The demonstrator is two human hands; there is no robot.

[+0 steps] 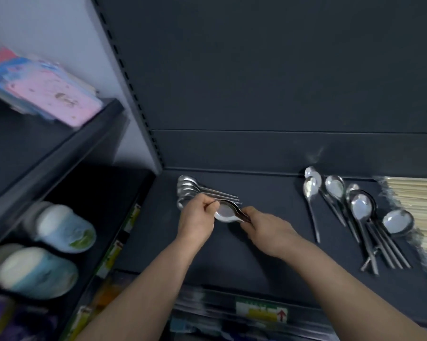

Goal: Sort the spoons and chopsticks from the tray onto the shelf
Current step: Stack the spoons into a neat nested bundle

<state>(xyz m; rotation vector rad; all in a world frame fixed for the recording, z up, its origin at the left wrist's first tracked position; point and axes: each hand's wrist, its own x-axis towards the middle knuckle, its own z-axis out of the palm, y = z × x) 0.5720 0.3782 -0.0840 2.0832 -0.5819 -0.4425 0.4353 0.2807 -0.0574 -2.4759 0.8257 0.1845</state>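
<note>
left hand [197, 219] pinches spoon [225, 213]; right hand [265, 228] pinches same spoon; above shelf [269, 190]

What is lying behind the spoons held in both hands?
Behind the held spoons, a neat row of spoons on the shelf, bowls leftward. The left hand covers part of the nearest.

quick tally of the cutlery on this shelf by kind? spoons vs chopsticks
Loose spoons at right: 6 bowls showing
Stacked spoons at left: at least 4, overlapped and blurred
Held spoon, pinched by left hand and right hand: 1
Chopstick bundle: 1, sticks too dense to count
Total: at least 11 spoons plus 1 bundle
</note>
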